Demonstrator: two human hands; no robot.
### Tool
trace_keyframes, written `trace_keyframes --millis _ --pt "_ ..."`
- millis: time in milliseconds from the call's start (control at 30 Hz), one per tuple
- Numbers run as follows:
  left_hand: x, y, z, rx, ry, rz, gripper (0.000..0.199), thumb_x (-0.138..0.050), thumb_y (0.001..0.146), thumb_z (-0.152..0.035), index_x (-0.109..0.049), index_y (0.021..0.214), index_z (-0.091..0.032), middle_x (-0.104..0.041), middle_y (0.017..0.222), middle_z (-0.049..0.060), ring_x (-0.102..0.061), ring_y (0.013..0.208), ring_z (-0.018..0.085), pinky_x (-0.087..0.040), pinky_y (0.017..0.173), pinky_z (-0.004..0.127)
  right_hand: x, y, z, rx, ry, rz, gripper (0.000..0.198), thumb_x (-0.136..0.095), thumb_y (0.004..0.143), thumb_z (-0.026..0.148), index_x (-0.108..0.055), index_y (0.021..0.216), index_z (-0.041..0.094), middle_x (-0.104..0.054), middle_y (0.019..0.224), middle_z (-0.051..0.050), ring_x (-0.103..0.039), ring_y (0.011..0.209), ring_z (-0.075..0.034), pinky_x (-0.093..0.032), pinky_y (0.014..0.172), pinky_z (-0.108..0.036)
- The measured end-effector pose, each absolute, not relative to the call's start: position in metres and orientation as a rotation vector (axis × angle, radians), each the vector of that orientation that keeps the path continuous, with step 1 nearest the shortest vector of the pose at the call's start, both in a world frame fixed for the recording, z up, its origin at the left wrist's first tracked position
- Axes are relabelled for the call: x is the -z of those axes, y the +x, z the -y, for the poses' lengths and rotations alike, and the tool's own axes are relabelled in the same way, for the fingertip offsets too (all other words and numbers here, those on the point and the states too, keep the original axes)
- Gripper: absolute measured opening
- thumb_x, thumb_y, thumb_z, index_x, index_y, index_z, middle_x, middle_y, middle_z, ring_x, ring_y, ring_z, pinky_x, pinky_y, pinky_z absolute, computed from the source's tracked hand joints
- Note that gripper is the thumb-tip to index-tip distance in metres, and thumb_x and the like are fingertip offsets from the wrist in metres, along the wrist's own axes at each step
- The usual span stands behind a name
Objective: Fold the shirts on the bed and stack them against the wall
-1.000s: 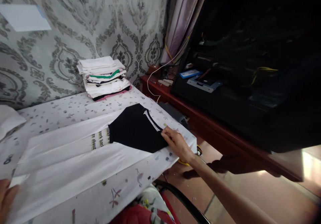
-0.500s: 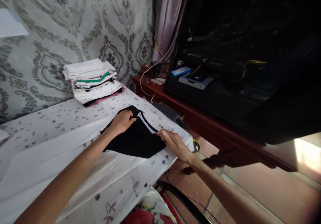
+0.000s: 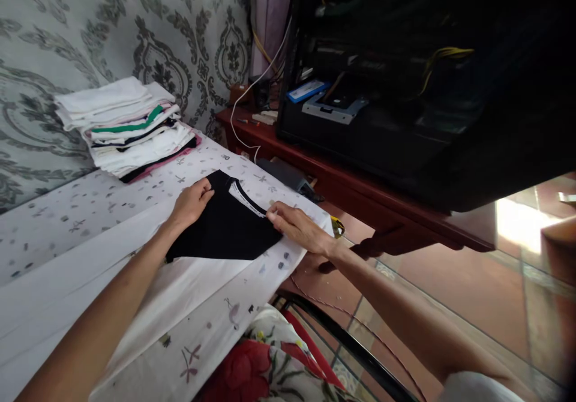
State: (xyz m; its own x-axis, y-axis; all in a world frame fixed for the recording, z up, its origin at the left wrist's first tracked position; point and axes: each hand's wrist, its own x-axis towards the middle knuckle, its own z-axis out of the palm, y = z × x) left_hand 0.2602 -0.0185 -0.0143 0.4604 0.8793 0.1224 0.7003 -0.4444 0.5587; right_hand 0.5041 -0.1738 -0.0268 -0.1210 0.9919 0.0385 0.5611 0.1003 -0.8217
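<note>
A black shirt (image 3: 225, 228) with a curved neckline and a white inner neck band lies spread on the bed or table cover. Smooth white cloth (image 3: 112, 258) extends from beneath it to the left; I cannot tell whether the two are one garment. My left hand (image 3: 192, 203) is closed at the shirt's upper left edge, its fingertips curled onto the black fabric. On the other side, my right hand (image 3: 297, 227) pinches the neckline's right end between thumb and fingers. A stack of folded clothes (image 3: 135, 129), mostly white, sits beyond my left hand.
The printed white cover (image 3: 229, 318) ends in an edge at the right. A dark red wooden stand (image 3: 333, 180) carries a large black case (image 3: 382, 156) with exposed parts, and a white cable (image 3: 234, 111). Patterned wallpaper (image 3: 153, 48) stands behind; a black metal bar (image 3: 355, 348) crosses below.
My left hand has shifted left to the shirt's edge and its fingers have curled in. My right hand stays at the neckline. The camera view has swung right and slightly down.
</note>
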Motion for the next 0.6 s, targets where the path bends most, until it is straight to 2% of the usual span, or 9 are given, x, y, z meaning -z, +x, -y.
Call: trace_keyframes --millis 100,167,300,400,500,600 --pt "0.019 0.262 0.02 -0.467 2.311 -1.374 0.012 -0.051 0.086 -0.031 -0.048 0.078 -0.023 -0.049 0.063 -0.004 -0.043 0.059 0.015 -0.03 0.062 0.028 0.027 0.506 0.173 -0.966 -1.507 1.771 0.028 -0.049 0.094 0.049 -0.051 0.101 0.022 -0.043 0.055 0.01 -0.036 0.053 -0.011 -0.032 0.057 -0.026" --pt "0.018 0.262 0.022 -0.43 2.333 -1.387 0.013 -0.05 0.087 -0.034 -0.051 0.08 -0.023 -0.052 0.065 -0.003 -0.046 0.061 0.016 -0.031 0.062 0.028 0.026 0.508 0.173 -1.012 -1.489 1.784 0.024 -0.055 0.091 0.041 -0.051 0.105 0.022 -0.046 0.054 0.01 -0.037 0.053 -0.011 -0.032 0.058 -0.026" --pt "0.008 0.251 0.019 -0.274 2.361 -1.394 0.03 -0.045 0.089 -0.05 -0.056 0.082 -0.023 -0.054 0.065 -0.001 -0.05 0.062 0.017 -0.031 0.061 0.029 0.026 0.512 0.175 -1.102 -1.447 1.771 0.028 -0.058 0.087 0.032 -0.053 0.112 0.021 -0.053 0.059 0.009 -0.043 0.056 -0.011 -0.035 0.059 -0.025" --pt "-0.003 0.237 0.015 -0.106 2.262 -1.304 0.04 -0.048 0.084 -0.061 -0.058 0.081 -0.022 -0.051 0.063 -0.003 -0.049 0.06 0.017 -0.031 0.058 0.028 0.028 0.514 0.176 -1.11 -1.424 1.768 0.03 -0.058 0.085 0.03 -0.056 0.113 0.019 -0.055 0.061 0.008 -0.046 0.058 -0.011 -0.036 0.06 -0.025" --pt "-0.008 0.226 0.012 -0.093 2.144 -1.1 0.036 -0.057 0.078 -0.057 -0.054 0.08 -0.021 -0.049 0.064 -0.004 -0.047 0.06 0.015 -0.033 0.058 0.026 0.03 0.514 0.175 -1.073 -1.44 1.78 0.027 -0.057 0.084 0.027 -0.06 0.109 0.019 -0.055 0.061 0.007 -0.047 0.058 -0.011 -0.037 0.059 -0.025" --pt "-0.003 0.225 0.016 -0.198 2.205 -1.119 0.027 -0.053 0.083 -0.048 -0.05 0.078 -0.022 -0.048 0.063 -0.005 -0.046 0.06 0.014 -0.032 0.059 0.026 0.032 0.513 0.175 -1.046 -1.452 1.79 0.023 -0.058 0.083 0.027 -0.062 0.104 0.019 -0.055 0.06 0.007 -0.047 0.057 -0.011 -0.038 0.06 -0.025"
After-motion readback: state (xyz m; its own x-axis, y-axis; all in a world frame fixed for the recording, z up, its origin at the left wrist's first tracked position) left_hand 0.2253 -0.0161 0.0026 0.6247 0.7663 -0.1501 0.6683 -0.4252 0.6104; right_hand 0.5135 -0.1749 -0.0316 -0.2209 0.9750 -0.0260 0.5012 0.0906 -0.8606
